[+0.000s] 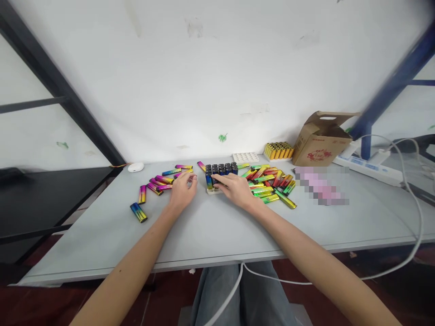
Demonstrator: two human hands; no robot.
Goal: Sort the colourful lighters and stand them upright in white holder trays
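Upright shiny lighter-like cases with dark tops [222, 168] stand packed in a white holed tray [214, 191]. My right hand [235, 186] reaches over the tray's front, index finger and thumb closed around a blue case in the front row, most of it hidden by the fingers. Left of them, a blue-and-yellow case [208, 181] stands at the front corner. My left hand [183, 188] hovers just left of the tray with fingers curled and thumb against them; whatever is in it, if anything, is hidden. Magenta-and-yellow cases [165, 179] lie beside and behind it.
A loose pile of green, red and yellow cases [268, 185] lies right of the tray. Behind are another white tray [245, 157], a filled tray of yellow cases [279, 151] and an opened cardboard box [314, 145]. A power strip [370, 170] and white cable [419, 208] lie right.
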